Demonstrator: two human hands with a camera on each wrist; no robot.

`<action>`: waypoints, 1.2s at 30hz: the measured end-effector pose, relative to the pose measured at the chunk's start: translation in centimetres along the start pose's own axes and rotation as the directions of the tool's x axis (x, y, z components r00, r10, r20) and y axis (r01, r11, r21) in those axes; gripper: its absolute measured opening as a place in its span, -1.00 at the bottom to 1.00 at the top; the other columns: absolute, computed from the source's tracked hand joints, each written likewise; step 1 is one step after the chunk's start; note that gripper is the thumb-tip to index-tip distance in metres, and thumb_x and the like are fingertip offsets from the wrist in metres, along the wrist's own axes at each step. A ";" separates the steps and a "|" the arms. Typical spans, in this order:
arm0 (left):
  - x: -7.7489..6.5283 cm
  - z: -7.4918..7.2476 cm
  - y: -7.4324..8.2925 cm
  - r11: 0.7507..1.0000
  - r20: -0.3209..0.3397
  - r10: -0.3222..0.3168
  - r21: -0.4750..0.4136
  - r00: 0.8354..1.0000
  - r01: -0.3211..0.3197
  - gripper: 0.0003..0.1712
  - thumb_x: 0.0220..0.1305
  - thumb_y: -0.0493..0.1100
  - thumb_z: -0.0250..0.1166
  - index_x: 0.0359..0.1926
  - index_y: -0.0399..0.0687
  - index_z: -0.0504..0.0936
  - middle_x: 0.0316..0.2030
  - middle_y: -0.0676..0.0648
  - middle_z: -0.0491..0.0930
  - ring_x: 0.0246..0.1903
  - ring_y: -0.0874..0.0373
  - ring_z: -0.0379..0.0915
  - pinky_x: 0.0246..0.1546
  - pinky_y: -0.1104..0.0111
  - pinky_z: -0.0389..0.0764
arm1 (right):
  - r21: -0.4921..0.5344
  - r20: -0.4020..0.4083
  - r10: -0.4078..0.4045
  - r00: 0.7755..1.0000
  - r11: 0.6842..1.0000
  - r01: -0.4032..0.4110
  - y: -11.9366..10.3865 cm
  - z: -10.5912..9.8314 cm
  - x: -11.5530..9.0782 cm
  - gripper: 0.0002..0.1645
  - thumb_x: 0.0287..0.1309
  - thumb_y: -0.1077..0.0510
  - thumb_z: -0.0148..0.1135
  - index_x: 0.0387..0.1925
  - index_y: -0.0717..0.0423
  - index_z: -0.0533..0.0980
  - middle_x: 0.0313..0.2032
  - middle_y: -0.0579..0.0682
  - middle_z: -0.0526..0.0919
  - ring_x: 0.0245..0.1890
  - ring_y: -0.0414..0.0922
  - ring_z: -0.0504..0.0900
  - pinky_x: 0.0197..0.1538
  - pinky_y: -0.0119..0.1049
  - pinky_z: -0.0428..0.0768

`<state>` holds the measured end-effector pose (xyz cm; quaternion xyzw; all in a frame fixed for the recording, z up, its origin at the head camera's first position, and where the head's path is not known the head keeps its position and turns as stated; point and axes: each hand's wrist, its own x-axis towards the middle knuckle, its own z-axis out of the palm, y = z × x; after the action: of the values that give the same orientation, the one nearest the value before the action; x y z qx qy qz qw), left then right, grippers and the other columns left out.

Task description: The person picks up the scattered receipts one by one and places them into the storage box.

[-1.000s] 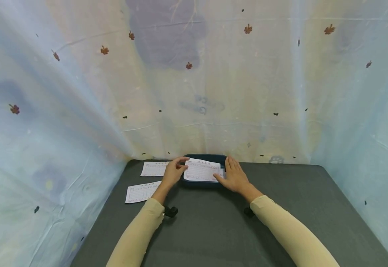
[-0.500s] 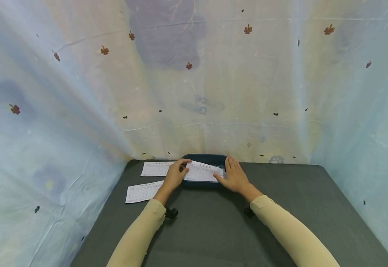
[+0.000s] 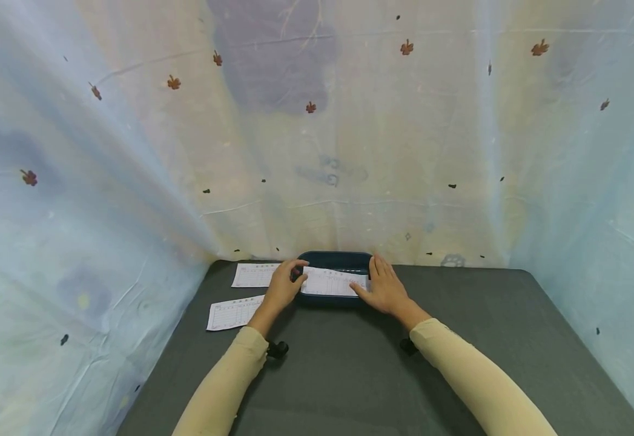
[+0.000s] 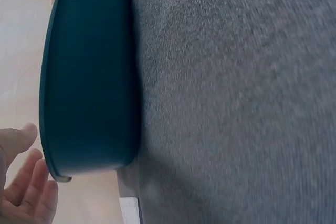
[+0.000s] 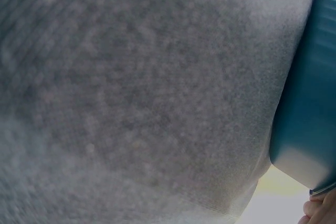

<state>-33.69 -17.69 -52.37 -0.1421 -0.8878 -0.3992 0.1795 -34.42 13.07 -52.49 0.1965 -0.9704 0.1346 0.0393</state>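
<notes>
A dark teal rectangular tray [image 3: 338, 259] stands at the back of the table. Inside it lies a white printed form slip [image 3: 327, 283], toward the near side. My left hand [image 3: 283, 287] is at the tray's left end, thumb and fingers bent and apart. In the left wrist view the left hand [image 4: 26, 182] has nothing between thumb and fingers, just beside the rim. My right hand [image 3: 384, 289] rests along the tray's right end with straight fingers, its thumb over the slip's right part. Only some fingertips of the right hand [image 5: 317, 211] show in the right wrist view.
Two more printed slips lie on the dark grey table [image 3: 344, 375] to the left: a rear slip [image 3: 254, 275] and a front slip [image 3: 234, 313], both partly behind my left hand and wrist. A patterned curtain [image 3: 371, 151] hangs behind the tray and along both sides.
The slip has gone down from above the tray's rim and settled inside it. My left fingers have let go of its left edge. The right hand has stayed in place.
</notes>
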 end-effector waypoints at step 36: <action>-5.4 -8.9 -4.8 0.982 0.067 -0.189 0.040 0.980 0.187 -0.49 0.50 -0.09 0.43 0.36 -0.17 0.61 0.24 -0.28 0.61 0.07 -0.17 0.62 0.05 -0.08 0.66 | 0.023 -0.027 -0.012 1.000 1.000 0.012 0.0 0.1 -0.1 0.30 0.49 -0.51 0.02 0.66 0.46 -0.09 0.68 0.38 -0.09 0.70 0.25 -0.09 0.68 0.16 -0.03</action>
<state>-28.92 -28.07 -52.35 -0.0684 -0.9095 -0.3944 0.1120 -34.34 13.08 -52.56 0.2010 -0.9669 0.1485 0.0510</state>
